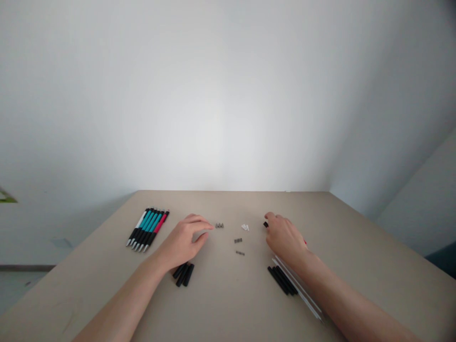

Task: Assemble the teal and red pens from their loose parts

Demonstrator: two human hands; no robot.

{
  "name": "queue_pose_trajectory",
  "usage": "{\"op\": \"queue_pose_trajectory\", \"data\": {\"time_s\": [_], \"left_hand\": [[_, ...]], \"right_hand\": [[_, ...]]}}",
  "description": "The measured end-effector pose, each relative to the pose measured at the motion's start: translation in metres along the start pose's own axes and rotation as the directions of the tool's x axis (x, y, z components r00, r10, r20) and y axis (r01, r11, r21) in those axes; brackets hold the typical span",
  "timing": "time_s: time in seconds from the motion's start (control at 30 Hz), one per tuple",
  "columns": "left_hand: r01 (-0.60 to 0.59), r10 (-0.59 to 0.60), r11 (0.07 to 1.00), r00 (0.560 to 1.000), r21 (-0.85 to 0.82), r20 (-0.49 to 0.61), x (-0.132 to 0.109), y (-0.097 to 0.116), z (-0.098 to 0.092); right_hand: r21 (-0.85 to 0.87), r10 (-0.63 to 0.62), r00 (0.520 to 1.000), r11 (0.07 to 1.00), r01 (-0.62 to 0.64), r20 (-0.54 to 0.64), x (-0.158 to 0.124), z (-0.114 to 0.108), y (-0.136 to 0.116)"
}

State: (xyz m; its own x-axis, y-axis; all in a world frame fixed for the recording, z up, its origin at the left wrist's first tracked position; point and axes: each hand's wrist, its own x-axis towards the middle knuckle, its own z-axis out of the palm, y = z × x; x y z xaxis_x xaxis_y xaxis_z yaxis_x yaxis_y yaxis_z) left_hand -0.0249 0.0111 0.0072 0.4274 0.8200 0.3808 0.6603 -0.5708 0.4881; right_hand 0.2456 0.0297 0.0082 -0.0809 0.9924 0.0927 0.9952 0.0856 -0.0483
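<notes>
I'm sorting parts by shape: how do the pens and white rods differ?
The pens are thicker; the white rods are thinner. The pens mix several colours; the white rods look mostly white. The pens' far ends lean right; the white rods' far ends lean left. Both are straight and lie on the table.

On the desk (221,308), pens (148,229) lie left, springs (238,241) in the middle, and rods (307,303) on the right, just beside tubes (283,280).

Soft, diffuse light, brightest mid-wall (228,114)
</notes>
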Motion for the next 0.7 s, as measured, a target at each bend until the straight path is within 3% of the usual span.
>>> {"op": "queue_pose_trajectory", "data": {"time_s": [0.1, 0.17, 0.27, 0.43, 0.57, 0.7], "left_hand": [[-0.044, 0.044, 0.999, 0.999, -0.015, -0.031, 0.0, 0.0, 0.001], [-0.062, 0.061, 0.997, 0.997, -0.034, -0.042, 0.0, 0.003, 0.001], [-0.091, 0.088, 0.992, 0.996, -0.084, -0.031, 0.0, 0.009, 0.001], [-0.191, 0.194, 0.97, 0.981, -0.151, 0.005, 0.002, 0.018, 0.003], [-0.214, 0.22, 0.962, 0.975, -0.17, 0.023, 0.001, 0.02, 0.004], [-0.206, 0.207, 0.968, 0.978, -0.143, -0.007, 0.0, 0.019, 0.005]], "right_hand": [[0.189, -0.167, 0.98, 0.965, 0.185, -0.107, -0.002, -0.001, -0.008], [0.349, -0.31, 0.925, 0.861, 0.371, -0.218, -0.007, -0.003, -0.014], [0.47, -0.525, 0.805, 0.658, 0.589, -0.276, -0.017, -0.007, -0.024], [0.537, -0.606, 0.711, 0.489, 0.687, -0.357, -0.025, -0.013, -0.042], [0.524, -0.618, 0.699, 0.487, 0.699, -0.359, -0.025, -0.014, -0.047], [0.481, -0.512, 0.772, 0.604, 0.635, -0.376, -0.02, -0.014, -0.033]]}}
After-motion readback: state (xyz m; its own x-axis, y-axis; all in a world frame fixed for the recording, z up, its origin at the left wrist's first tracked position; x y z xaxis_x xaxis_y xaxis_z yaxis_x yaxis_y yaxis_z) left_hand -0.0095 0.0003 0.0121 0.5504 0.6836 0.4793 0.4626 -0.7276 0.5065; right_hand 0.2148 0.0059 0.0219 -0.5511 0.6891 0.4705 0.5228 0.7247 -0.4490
